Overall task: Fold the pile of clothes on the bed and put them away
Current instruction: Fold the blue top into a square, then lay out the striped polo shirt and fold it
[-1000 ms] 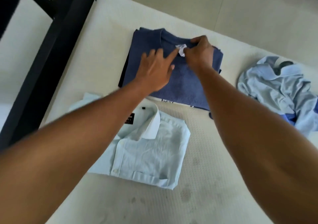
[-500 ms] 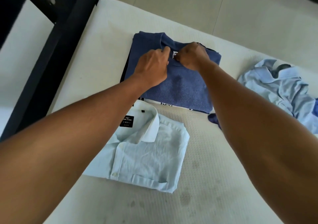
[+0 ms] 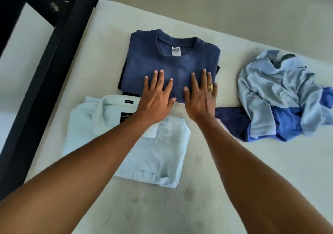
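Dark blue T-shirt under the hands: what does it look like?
The dark blue T-shirt is folded into a rectangle, crew neck farthest away, white label showing inside the collar. It looks like soft knit. It lies on a black garment on the mattress. The left hand and right hand press flat on its near edge.

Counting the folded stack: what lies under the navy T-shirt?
A black garment peeks out at the navy T-shirt's left and right edges. Anything more beneath is covered.

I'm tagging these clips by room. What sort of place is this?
Most likely a bedroom: a bare cream mattress in a dark bed frame, a folded navy T-shirt and pale dress shirt lying on it, and a crumpled pile of blue clothes beside them.
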`<state>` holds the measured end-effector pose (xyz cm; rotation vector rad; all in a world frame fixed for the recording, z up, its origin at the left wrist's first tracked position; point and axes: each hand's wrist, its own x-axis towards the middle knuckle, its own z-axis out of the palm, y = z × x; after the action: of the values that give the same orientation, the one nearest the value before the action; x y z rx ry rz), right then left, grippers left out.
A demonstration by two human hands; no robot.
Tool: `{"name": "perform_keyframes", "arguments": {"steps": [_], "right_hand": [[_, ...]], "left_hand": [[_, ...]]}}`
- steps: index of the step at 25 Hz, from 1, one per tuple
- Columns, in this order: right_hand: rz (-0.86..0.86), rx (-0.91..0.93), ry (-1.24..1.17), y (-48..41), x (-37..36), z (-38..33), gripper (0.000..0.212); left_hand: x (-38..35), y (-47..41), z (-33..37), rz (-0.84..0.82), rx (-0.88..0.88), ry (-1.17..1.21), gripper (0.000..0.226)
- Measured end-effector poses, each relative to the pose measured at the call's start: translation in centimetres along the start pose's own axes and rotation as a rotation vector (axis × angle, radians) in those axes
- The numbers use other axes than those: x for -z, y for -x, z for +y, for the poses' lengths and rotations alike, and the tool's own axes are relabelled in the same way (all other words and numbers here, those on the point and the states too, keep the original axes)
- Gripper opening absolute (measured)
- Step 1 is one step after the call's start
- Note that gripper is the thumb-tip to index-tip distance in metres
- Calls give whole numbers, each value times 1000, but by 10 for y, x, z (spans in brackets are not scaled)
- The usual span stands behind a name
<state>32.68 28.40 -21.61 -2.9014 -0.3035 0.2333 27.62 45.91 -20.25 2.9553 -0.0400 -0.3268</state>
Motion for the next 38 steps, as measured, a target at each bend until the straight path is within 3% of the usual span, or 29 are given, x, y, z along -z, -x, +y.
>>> {"name": "perform_keyframes", "arguments": {"steps": [2,7,11,15,17,19,21,23,24,27,28,32,34,38], "right_hand": [[-104,-30,3,23,-7,14,69],[-130,30,90,67,28,84,69],[-146,85,150,105,64,165,66],[-161,95,124,146,87,274,56],[-146,113,49,151,96,324,45],[-25,54,-13,127,109,366,29],[-31,-158,-56,90,125,395,27],[-171,-410,-173,61,132,411,37],[-185,-448,-214,57,129,414,39],[144,-294,-385,92,115,399,17],[149,-292,-454,115,109,393,11],[-259,-283,-408,198,84,378,16],[-318,-294,-349,209,75,375,24],[-376,-377,-511,212,102,370,35]], "left_hand": [[-7,19,16,-1,1,-26,71],[-6,45,106,-81,-69,-39,71],[-1,60,198,-188,-90,160,67],[-24,50,305,-538,-10,365,79],[-38,35,335,-704,47,360,86],[-60,20,346,-767,29,292,88],[-85,13,349,-763,9,268,89],[-101,12,348,-728,8,260,90],[-104,13,349,-721,11,256,90],[-108,14,348,-722,24,243,89],[-107,13,348,-718,33,257,88],[-105,12,351,-650,62,270,87],[-103,14,355,-618,81,262,87],[-92,43,367,-593,180,317,81]]}}
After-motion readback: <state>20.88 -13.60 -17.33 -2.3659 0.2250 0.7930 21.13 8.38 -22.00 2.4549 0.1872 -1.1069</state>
